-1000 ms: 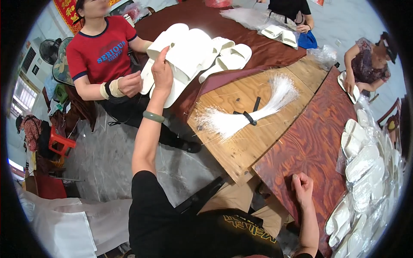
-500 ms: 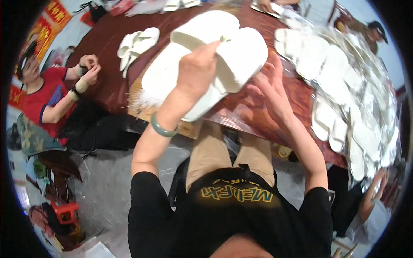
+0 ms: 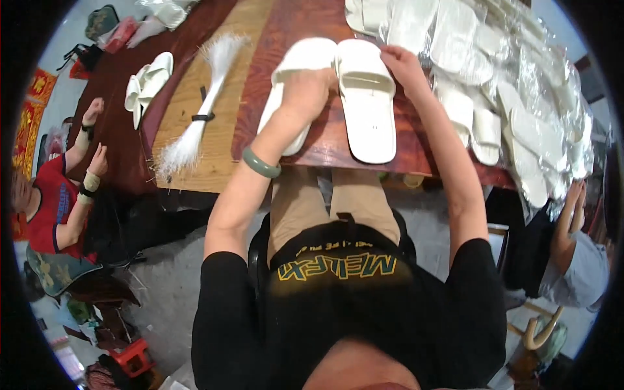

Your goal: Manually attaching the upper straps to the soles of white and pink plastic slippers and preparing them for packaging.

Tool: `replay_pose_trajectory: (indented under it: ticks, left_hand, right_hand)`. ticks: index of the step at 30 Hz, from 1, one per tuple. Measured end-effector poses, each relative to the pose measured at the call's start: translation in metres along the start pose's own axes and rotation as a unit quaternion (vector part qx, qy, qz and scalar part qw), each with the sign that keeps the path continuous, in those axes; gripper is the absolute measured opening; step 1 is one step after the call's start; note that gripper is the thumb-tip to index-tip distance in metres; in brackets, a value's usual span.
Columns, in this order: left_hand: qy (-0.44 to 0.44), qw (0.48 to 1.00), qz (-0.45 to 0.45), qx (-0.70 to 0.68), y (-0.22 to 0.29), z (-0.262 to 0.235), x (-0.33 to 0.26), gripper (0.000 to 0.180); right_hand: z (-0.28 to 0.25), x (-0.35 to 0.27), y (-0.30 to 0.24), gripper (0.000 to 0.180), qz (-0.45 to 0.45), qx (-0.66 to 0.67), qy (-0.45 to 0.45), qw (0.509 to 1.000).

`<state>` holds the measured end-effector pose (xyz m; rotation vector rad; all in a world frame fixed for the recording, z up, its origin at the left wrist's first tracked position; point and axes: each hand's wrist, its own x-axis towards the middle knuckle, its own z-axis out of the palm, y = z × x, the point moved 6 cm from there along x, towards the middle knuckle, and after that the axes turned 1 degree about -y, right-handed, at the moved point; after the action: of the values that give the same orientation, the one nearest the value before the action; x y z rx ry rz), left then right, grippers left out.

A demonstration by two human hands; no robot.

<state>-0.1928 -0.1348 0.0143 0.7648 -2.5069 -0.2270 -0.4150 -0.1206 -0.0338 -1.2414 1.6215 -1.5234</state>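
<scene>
White foam-like slippers, a pair (image 3: 338, 91), lie side by side on the dark red bench (image 3: 325, 146), soles down, with their heels toward the near edge, where the person sits. The left slipper (image 3: 286, 97) is mostly covered by the left hand (image 3: 305, 91), which is curled over its strap and appears to grip it. The right slipper (image 3: 365, 97) lies flat beside it, touching or nearly touching along the inner side. The right hand (image 3: 404, 65) rests with bent fingers on the outer edge of that slipper's strap; whether it pinches the strap or only presses on it cannot be told.

The heel of each slipper lies close to the near edge of the bench. As a judgement, a tug toward the body could pull one over that edge and onto the lap or floor, since only the strap end is held. The left slipper sits slightly askew, so the two could end up mismatched if pressed together as they are.

Toward the right end of the bench lies a crowded heap of bagged slippers (image 3: 494, 84) in clear film, near the right hand; a sweep of the elbow could shift them. On the pale wooden board (image 3: 195, 123) to the left lies a bundle of white fibres (image 3: 195, 123). Another pair of slippers (image 3: 146, 84) sits at the far left, near a seated person in red (image 3: 55, 201).
</scene>
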Motion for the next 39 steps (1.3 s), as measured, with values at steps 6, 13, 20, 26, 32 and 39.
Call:
replay_pose_trajectory:
  ticks: [6, 13, 20, 26, 32, 39]
  left_hand:
    - [-0.002, 0.995, -0.088, -0.054, -0.015, -0.017, -0.008, 0.022]
    - [0.057, 0.892, -0.197, -0.402, -0.045, -0.053, -0.063, 0.020]
    - [0.151, 0.957, -0.125, -0.214, -0.033, -0.060, -0.072, 0.019]
    - [0.200, 0.957, -0.129, -0.166, -0.059, -0.072, -0.083, 0.014]
    - [0.012, 0.996, -0.092, 0.001, -0.038, -0.076, -0.078, 0.014]
    - [0.093, 0.969, -0.141, -0.179, -0.044, -0.082, -0.060, 0.024]
  right_hand:
    - [0.027, -0.042, -0.044, 0.034, -0.255, -0.284, -0.005, 0.924]
    - [0.030, -0.071, -0.043, 0.069, -0.185, -0.376, -0.045, 0.907]
    - [0.072, -0.082, -0.076, 0.074, -0.237, -0.455, -0.163, 0.843]
    - [0.077, -0.036, -0.049, 0.056, -0.180, -0.342, -0.183, 0.904]
    - [0.045, -0.035, -0.061, 0.058, -0.163, -0.364, -0.038, 0.916]
    - [0.017, -0.037, -0.041, 0.056, -0.127, -0.380, -0.004, 0.916]
